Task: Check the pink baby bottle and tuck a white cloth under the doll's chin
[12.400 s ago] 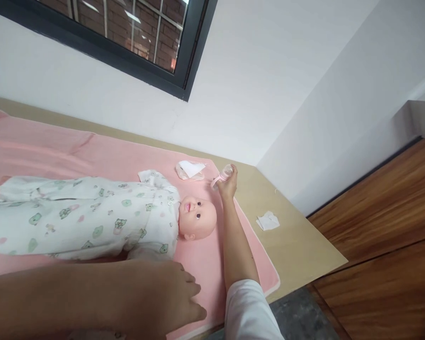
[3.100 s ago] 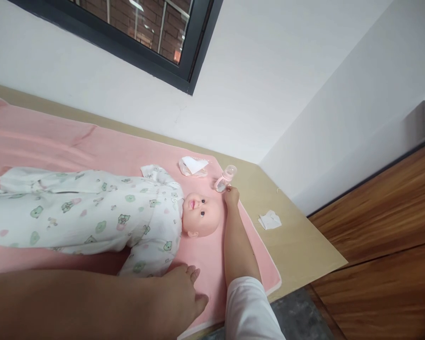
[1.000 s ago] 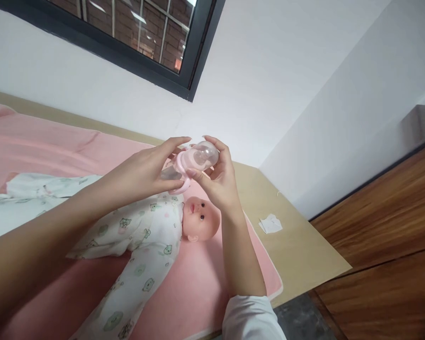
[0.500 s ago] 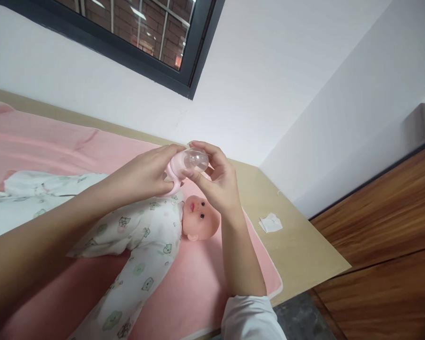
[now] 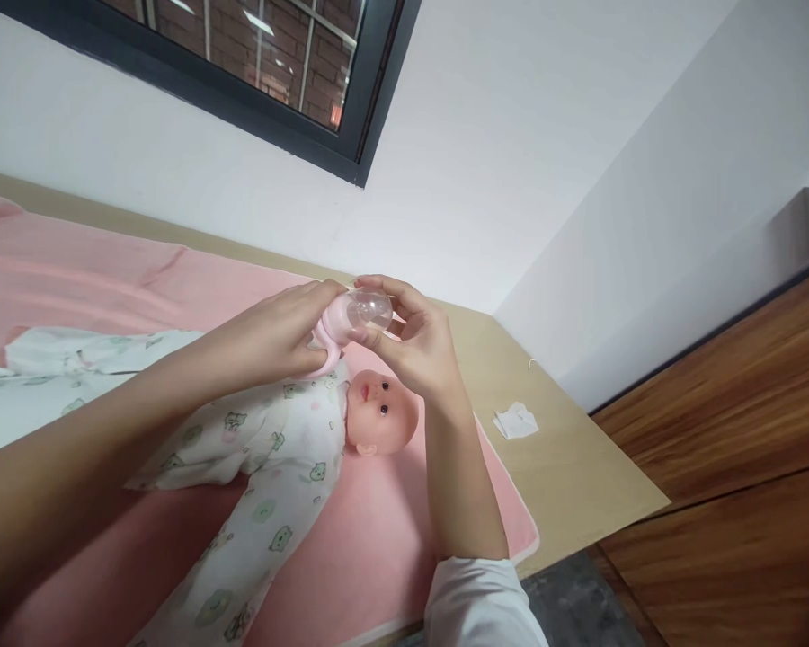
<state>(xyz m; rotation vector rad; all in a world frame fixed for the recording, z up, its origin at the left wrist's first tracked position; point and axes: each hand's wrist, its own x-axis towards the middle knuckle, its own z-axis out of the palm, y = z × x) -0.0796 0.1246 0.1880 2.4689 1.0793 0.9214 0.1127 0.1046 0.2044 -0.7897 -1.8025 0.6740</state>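
Note:
A baby bottle [image 5: 337, 317] with a pink collar and handle, topped by a clear dome cap [image 5: 372, 308], is held in the air between my hands. My left hand [image 5: 289, 328] is closed around its pink handle end; the bottle's body is mostly hidden behind that hand. With thumb and fingers, my right hand [image 5: 414, 337] grips the clear cap from the right. Below them a baby doll [image 5: 381, 413] lies on its back, dressed in a white suit [image 5: 276, 440] with green animal prints. The cap appears to sit on the collar.
Under the doll spreads a pink mat [image 5: 351, 557] on a light wooden table [image 5: 580, 485]. A folded white tissue [image 5: 516, 420] lies on the table to the right. Behind stand a white wall and a dark-framed window [image 5: 360, 135]; wooden panelling [image 5: 728, 431] is at the right.
Both hands stay on the bottle and have shifted very slightly. The view has moved a little; the doll and tissue lie as before.

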